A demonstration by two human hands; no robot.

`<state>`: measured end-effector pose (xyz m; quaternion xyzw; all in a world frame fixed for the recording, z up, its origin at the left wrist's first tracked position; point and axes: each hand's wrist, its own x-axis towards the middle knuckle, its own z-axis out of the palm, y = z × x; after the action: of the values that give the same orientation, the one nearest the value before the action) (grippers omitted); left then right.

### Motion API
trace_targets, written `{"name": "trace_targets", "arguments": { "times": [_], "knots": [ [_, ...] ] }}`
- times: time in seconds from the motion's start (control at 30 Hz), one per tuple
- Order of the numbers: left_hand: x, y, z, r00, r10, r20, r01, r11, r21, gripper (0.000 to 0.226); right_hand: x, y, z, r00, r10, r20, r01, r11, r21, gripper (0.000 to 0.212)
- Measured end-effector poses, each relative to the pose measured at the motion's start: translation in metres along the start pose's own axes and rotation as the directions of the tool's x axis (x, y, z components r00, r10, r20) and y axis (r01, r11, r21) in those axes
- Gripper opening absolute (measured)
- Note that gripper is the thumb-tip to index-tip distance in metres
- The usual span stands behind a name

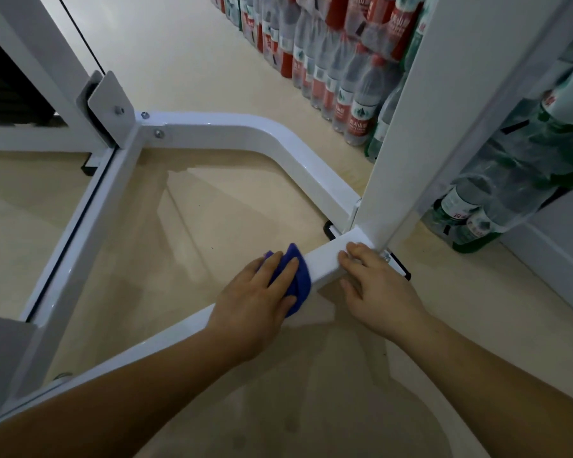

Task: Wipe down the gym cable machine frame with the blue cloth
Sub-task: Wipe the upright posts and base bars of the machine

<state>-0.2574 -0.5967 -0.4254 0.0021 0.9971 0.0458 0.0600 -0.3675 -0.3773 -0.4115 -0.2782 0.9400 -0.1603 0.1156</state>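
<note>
The white cable machine frame (239, 132) lies as a ring of square tubes on the floor, with an upright post (420, 127) rising at the right. My left hand (258, 302) presses the blue cloth (300, 282) flat onto the near base bar, fingers spread over it. The cloth shows between and beside my fingers. My right hand (374, 282) rests on the same bar (328, 262) just right of the cloth, close to the foot of the post, with fingers curled over its top edge.
Packs of plastic water bottles (344, 77) with red and green labels line the wall at the right and behind the post. A bracket plate with bolts (113, 104) joins the tubes at the upper left. Beige floor (196, 226) lies inside the frame.
</note>
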Motion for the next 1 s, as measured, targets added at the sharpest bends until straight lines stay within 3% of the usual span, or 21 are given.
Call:
{"name": "trace_targets", "arguments": {
  "times": [0.1, 0.23, 0.33, 0.4, 0.53, 0.63, 0.73, 0.9, 1.0],
  "knots": [
    [-0.009, -0.011, -0.002, 1.000, 0.023, -0.021, -0.022, 0.997, 0.074, 0.062, -0.004, 0.003, -0.002, 0.996, 0.015, 0.090, -0.017, 1.000, 0.021, 0.061],
    [0.038, 0.022, -0.005, 0.996, 0.051, 0.080, -0.055, 0.997, 0.045, 0.070, -0.004, 0.011, -0.002, 0.983, -0.011, 0.185, 0.013, 1.000, -0.007, 0.071],
    [0.069, 0.041, -0.004, 0.995, 0.047, 0.089, -0.050, 0.998, 0.033, 0.068, -0.024, 0.011, 0.013, 0.998, -0.036, -0.042, 0.036, 0.999, -0.007, 0.068],
    [0.059, 0.037, -0.003, 0.993, 0.061, 0.098, -0.068, 0.995, 0.070, 0.067, -0.047, 0.010, 0.031, 0.994, 0.066, -0.082, -0.067, 0.998, -0.010, 0.061],
    [0.015, 0.007, -0.005, 0.987, 0.152, 0.059, -0.160, 0.974, 0.161, 0.070, -0.072, 0.025, 0.059, 0.951, 0.253, 0.178, -0.266, 0.963, 0.048, 0.066],
    [0.022, 0.001, -0.002, 0.984, 0.173, 0.049, -0.179, 0.971, 0.160, 0.070, -0.068, 0.044, 0.056, 0.920, 0.268, 0.286, -0.273, 0.962, -0.022, 0.071],
    [0.059, 0.017, 0.008, 0.972, 0.207, 0.115, -0.223, 0.962, 0.154, 0.072, -0.064, 0.053, 0.057, 0.830, 0.305, 0.466, -0.269, 0.952, -0.145, 0.079],
    [0.111, 0.041, 0.016, 0.963, 0.218, 0.158, -0.240, 0.960, 0.140, 0.078, -0.056, 0.055, 0.056, 0.778, 0.325, 0.538, -0.297, 0.944, -0.142, 0.083],
    [0.098, 0.048, 0.004, 0.973, 0.199, 0.114, -0.213, 0.967, 0.136, 0.068, -0.056, 0.053, 0.051, 0.780, 0.324, 0.536, -0.304, 0.944, -0.130, 0.080]
  ]
}}
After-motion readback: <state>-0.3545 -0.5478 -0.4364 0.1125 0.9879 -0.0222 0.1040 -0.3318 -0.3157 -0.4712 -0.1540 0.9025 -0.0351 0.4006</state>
